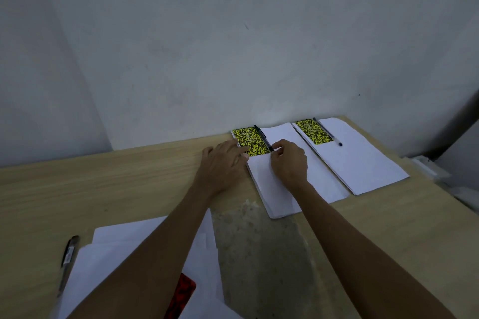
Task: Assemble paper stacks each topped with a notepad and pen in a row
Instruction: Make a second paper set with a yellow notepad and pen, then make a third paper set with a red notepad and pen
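From my feed, the left hand (225,160) lies flat, fingers straight, pressing the near corner of the yellow notepad (250,141) on the middle paper stack (282,189). The right hand (289,160) pinches the black pen (263,137) alongside that notepad. The finished stack (363,160) lies just right, and loose sheets (124,254) sit near me on the worktop (103,184).

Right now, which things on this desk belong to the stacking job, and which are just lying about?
Job:
near paper stack
its yellow notepad
pen pinched by right hand
left hand on notepad
finished far stack
loose sheets
spare pen
red notepad

Lying about:
nothing visible; only the bare table
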